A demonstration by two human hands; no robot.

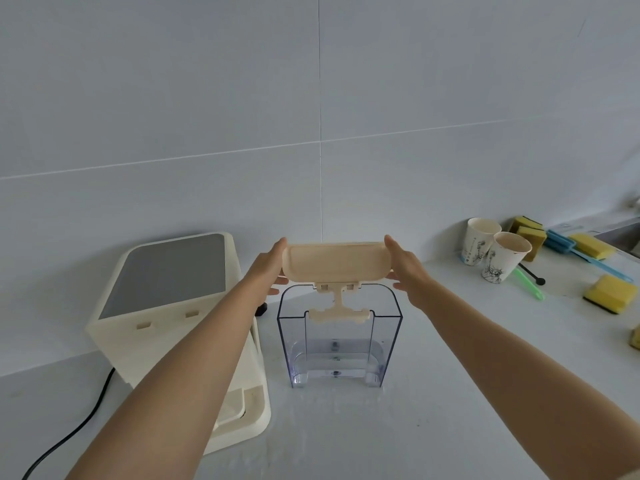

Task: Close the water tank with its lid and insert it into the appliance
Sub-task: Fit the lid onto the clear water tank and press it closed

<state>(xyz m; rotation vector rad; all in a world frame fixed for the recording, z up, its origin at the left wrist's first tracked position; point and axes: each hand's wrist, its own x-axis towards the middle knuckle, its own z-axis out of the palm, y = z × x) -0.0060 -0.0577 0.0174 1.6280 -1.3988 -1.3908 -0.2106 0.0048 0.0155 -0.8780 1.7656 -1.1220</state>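
A clear plastic water tank (339, 344) stands upright on the white counter, its top uncovered. Above its rear rim I hold the cream lid (336, 262) tilted up, underside facing me; its hinge bracket (337, 308) hangs down to the tank's front notch. My left hand (268, 268) grips the lid's left end and my right hand (408, 268) grips its right end. The cream appliance (166, 306) with a grey top panel stands to the left of the tank, partly hidden by my left forearm.
A black power cord (79, 424) runs from the appliance toward the lower left. Two paper cups (495, 252) stand at the back right, with several yellow sponges (611, 294), a blue brush (575, 249) and a green stick nearby. A tiled wall rises behind the counter.
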